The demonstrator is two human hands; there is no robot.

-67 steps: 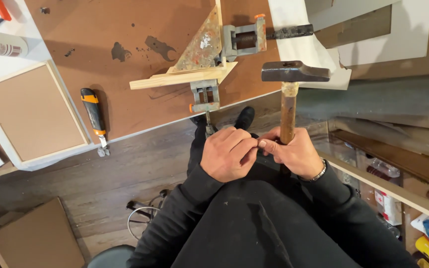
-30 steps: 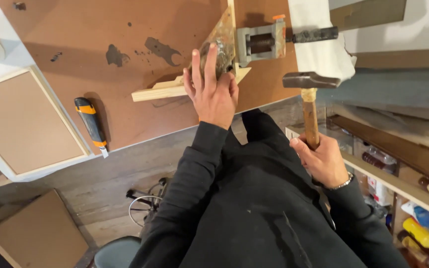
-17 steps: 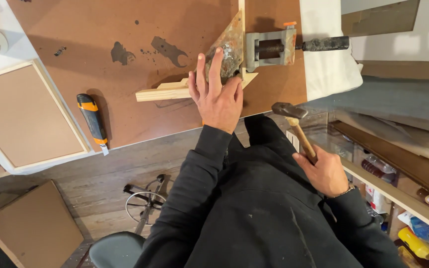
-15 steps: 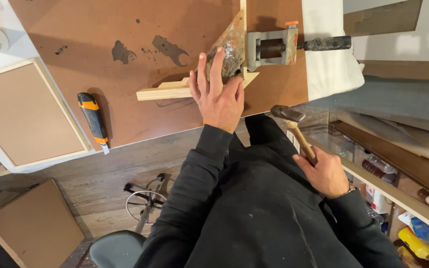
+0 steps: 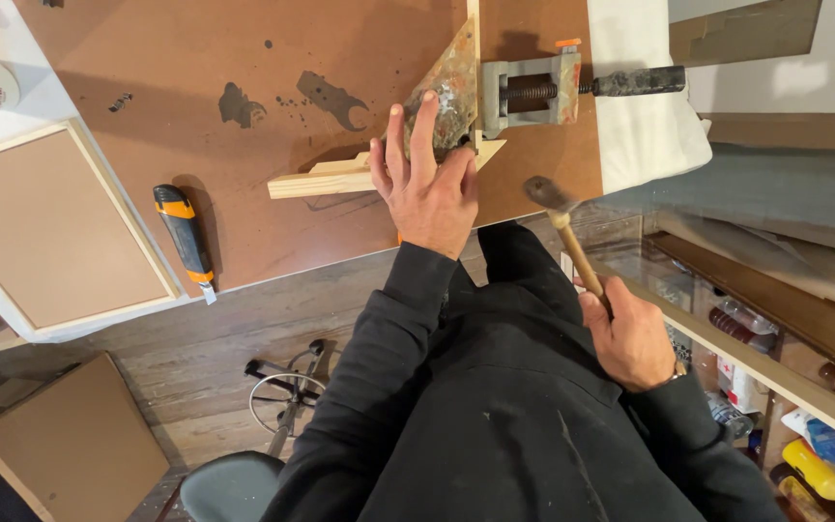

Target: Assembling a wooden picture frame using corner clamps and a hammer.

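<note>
My left hand (image 5: 429,184) lies flat, fingers spread, on the corner of two pale wooden strips (image 5: 326,180) where they meet in a grey metal corner clamp (image 5: 524,92) on the brown worktop (image 5: 244,58). A paint-stained triangular plate (image 5: 451,82) sits at that corner, partly under my fingertips. My right hand (image 5: 630,333) grips the wooden handle of a hammer (image 5: 558,217), held low beside my body; its dark head points toward the table edge, just off the worktop.
An orange and black utility knife (image 5: 186,242) lies near the front edge at left. A framed brown panel (image 5: 45,227) rests at far left, a white cloth (image 5: 645,106) at right. Shelves with bottles (image 5: 804,406) stand at right; a stool (image 5: 229,483) and cardboard box (image 5: 60,445) below.
My left hand left the hammer and went onto the clamped wood corner. The hammer dropped from upright at the table edge to a lowered, tilted hold in my right hand.
</note>
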